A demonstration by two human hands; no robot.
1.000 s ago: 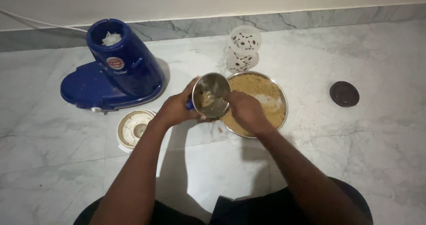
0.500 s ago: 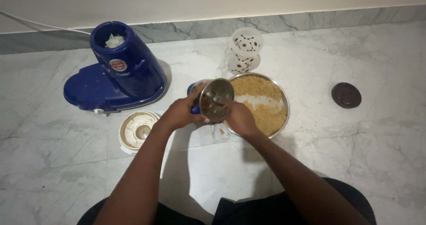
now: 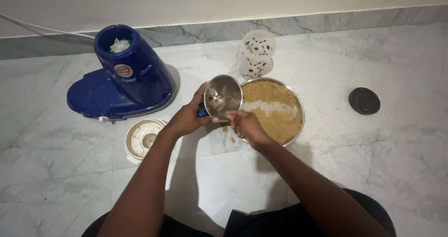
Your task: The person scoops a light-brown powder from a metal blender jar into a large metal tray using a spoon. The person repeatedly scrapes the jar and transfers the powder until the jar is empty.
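Observation:
My left hand (image 3: 186, 118) grips a small steel grinder jar (image 3: 222, 96) by its blue base, tilted so its mouth faces me and the blade inside shows. The jar hangs at the left rim of a round steel plate (image 3: 298, 101) heaped with brown ground powder (image 3: 275, 107), with a bare streak across the middle. My right hand (image 3: 246, 124) sits just below the jar's mouth, over the plate's near left edge, fingers curled together; whether it holds anything is hidden.
A blue mixer grinder base (image 3: 121, 76) stands at the left on the marble floor, its cord running off left. A white jar lid (image 3: 142, 137) lies in front of it. A clear dotted plastic cup (image 3: 257, 51) stands behind the plate. A dark round lid (image 3: 364, 100) lies at the right.
The jar has tipped up and its inside now looks emptier. My right hand has pulled out of the jar's mouth to just below it. The bare streak on the plate appeared.

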